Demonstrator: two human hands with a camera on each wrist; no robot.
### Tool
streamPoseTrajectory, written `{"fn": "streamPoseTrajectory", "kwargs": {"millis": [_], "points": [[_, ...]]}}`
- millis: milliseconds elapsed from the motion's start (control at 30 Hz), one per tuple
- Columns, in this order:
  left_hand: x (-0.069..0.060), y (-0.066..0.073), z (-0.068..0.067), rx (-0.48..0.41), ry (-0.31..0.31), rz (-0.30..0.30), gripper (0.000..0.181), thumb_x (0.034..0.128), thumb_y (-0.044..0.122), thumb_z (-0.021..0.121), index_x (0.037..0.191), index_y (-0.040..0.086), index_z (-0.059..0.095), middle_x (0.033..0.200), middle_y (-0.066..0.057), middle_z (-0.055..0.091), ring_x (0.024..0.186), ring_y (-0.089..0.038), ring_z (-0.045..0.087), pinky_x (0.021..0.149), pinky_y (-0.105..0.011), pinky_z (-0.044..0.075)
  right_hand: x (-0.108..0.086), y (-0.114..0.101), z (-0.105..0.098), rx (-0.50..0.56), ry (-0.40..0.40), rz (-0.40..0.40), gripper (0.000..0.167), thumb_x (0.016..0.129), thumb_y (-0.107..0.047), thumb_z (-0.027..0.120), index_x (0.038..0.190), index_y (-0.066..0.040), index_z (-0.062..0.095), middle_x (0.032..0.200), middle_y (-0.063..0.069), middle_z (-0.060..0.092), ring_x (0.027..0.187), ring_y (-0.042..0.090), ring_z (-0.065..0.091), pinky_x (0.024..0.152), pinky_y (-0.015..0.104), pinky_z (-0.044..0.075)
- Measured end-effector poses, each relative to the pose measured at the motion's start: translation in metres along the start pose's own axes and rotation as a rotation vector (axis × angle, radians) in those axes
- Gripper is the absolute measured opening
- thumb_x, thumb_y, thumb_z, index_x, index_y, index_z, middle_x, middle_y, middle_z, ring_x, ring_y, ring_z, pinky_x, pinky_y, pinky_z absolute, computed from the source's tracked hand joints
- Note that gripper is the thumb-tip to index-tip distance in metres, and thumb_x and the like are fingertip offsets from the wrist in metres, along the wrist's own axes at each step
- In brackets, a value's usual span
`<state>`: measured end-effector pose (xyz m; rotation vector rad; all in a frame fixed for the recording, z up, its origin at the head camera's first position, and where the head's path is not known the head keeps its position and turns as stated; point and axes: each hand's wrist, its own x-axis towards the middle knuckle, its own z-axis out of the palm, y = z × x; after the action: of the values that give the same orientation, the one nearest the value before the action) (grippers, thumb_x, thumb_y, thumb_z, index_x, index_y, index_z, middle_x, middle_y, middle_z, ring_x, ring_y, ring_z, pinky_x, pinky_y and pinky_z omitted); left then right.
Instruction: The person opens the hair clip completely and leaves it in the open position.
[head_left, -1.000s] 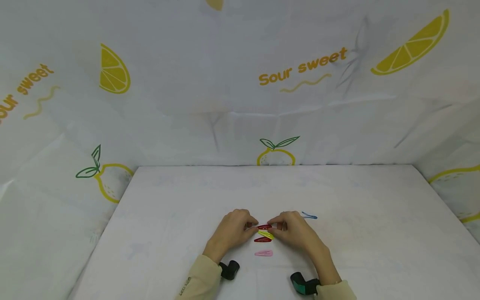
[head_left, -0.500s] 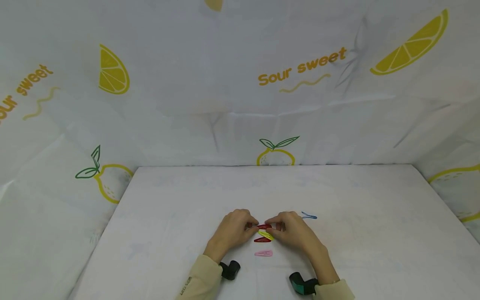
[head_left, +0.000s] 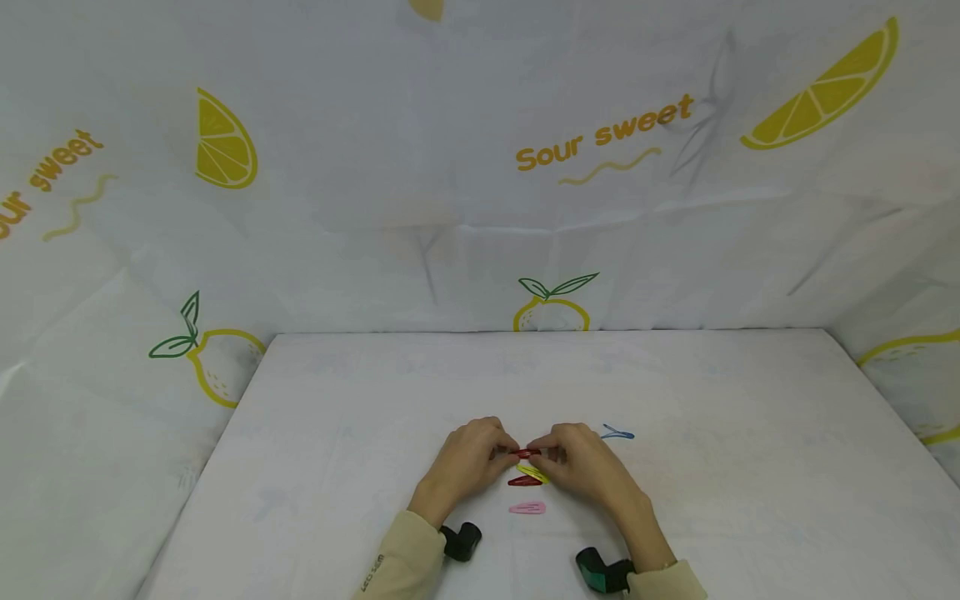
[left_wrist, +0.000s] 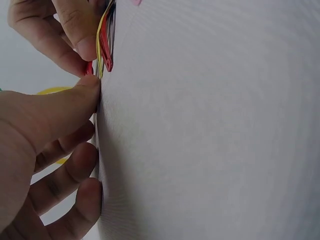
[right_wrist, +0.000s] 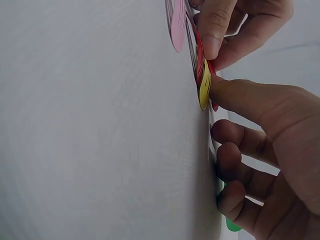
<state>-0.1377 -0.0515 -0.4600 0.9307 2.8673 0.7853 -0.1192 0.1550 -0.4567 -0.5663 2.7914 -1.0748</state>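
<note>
Both hands meet over a red snap hair clip (head_left: 525, 453) at the middle of the table. My left hand (head_left: 471, 457) pinches its left end between thumb and fingers; my right hand (head_left: 583, 458) pinches the right end. Fingertips cover both ends of the clip. Just nearer lies a yellow hair clip (head_left: 534, 474), slanting over a second red hair clip (head_left: 523, 481). In the right wrist view the yellow clip (right_wrist: 204, 95) sits right beside the right thumb. A pink hair clip (head_left: 527, 507) lies apart, closer to the person.
Behind the right hand, a blue hair clip (head_left: 619, 433) lies with its arms spread. The white table (head_left: 360, 392) ends against a lemon-printed cloth (head_left: 360, 250) at the back and sides. Black wrist devices (head_left: 462, 542) hang below each wrist.
My right hand has slid slightly left, toward the left hand, and the held red clip has shifted a little left with it. The left hand has barely moved.
</note>
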Motion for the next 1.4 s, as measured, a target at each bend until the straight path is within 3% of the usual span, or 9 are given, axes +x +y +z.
{"fn": "streamPoseTrajectory", "kwargs": {"millis": [367, 533, 767, 1033, 1400], "points": [[-0.0013, -0.0013, 0.0024, 0.058, 0.064, 0.024, 0.007, 0.0913, 0.02, 0.078, 0.093, 0.015, 0.083, 0.086, 0.004, 0.074, 0.079, -0.007, 0.067, 0.067, -0.017, 0.05, -0.0003, 0.0037, 0.0033, 0.014, 0.018, -0.073, 0.008, 0.091, -0.017, 0.077, 0.094, -0.016, 0.084, 0.076, -0.012, 0.069, 0.065, -0.005, 0.049, 0.059, 0.017, 0.044], [-0.0018, -0.0011, 0.0003, 0.031, 0.037, 0.018, 0.01, 0.0911, 0.018, 0.078, 0.097, 0.013, 0.083, 0.088, 0.003, 0.074, 0.077, -0.005, 0.064, 0.065, -0.015, 0.048, -0.0004, 0.0031, 0.0033, 0.014, 0.018, -0.097, 0.009, 0.091, -0.02, 0.078, 0.094, -0.015, 0.084, 0.076, -0.011, 0.068, 0.065, -0.005, 0.049, 0.059, 0.017, 0.044], [-0.0013, 0.0, -0.0023, -0.01, -0.034, -0.009, 0.014, 0.0907, 0.021, 0.079, 0.103, 0.015, 0.083, 0.091, 0.005, 0.072, 0.074, 0.001, 0.056, 0.064, -0.013, 0.044, -0.0006, 0.0037, 0.003, 0.018, 0.003, -0.095, 0.009, 0.09, -0.021, 0.078, 0.095, -0.017, 0.084, 0.076, -0.013, 0.066, 0.065, -0.005, 0.048, 0.06, 0.017, 0.043], [-0.0018, 0.0007, -0.0002, 0.027, 0.006, 0.034, 0.01, 0.0924, 0.021, 0.076, 0.099, 0.017, 0.083, 0.088, 0.006, 0.071, 0.074, -0.001, 0.058, 0.065, -0.014, 0.045, -0.0003, 0.0019, 0.0019, 0.007, 0.004, -0.105, 0.01, 0.09, -0.019, 0.078, 0.098, -0.014, 0.084, 0.074, -0.011, 0.065, 0.065, -0.003, 0.047, 0.059, 0.018, 0.042], [-0.002, 0.0004, 0.0014, 0.037, 0.045, 0.057, 0.013, 0.0937, 0.02, 0.074, 0.101, 0.013, 0.082, 0.091, 0.003, 0.074, 0.08, -0.004, 0.066, 0.071, -0.016, 0.051, -0.0005, 0.0003, 0.0033, 0.001, 0.03, -0.045, 0.011, 0.09, -0.017, 0.079, 0.099, -0.014, 0.083, 0.077, -0.011, 0.068, 0.065, -0.004, 0.048, 0.06, 0.017, 0.044]]}}
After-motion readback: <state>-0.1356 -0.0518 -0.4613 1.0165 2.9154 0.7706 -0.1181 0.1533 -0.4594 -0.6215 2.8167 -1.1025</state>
